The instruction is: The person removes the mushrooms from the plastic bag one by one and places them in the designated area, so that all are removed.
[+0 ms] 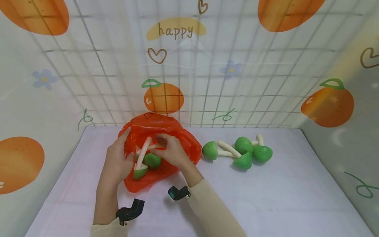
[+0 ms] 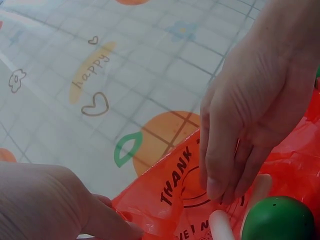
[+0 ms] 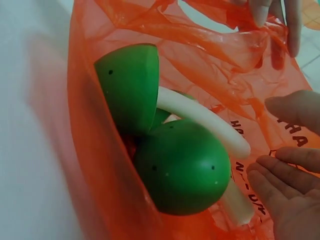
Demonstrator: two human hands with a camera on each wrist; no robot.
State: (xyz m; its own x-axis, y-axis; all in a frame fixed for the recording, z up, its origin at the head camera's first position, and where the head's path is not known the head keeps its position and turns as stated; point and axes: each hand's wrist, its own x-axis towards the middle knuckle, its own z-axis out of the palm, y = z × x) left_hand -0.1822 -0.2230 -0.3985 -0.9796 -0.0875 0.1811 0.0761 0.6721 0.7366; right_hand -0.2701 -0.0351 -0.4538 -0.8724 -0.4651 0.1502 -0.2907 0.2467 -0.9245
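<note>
A red plastic bag (image 1: 188, 140) lies with its mouth spread toward me. My left hand (image 1: 119, 162) grips the bag's edge on the left side. Inside are toy mushrooms with green caps and pale stems, one cap (image 3: 182, 167) in front of another cap (image 3: 127, 90). My right hand (image 1: 173, 149) reaches into the mouth from the right. Its thumb and fingers (image 3: 287, 175) are apart beside the stem tips, with nothing between them. Dark printed lettering (image 2: 175, 175) shows on the bag's inner side.
To the right of the bag lies a loose group of several more mushrooms, including a green cap (image 1: 243, 145) and a cap (image 1: 210, 150) close to the bag. A patterned sheet (image 1: 195, 65) hangs behind the white table (image 1: 281, 197) and along both sides.
</note>
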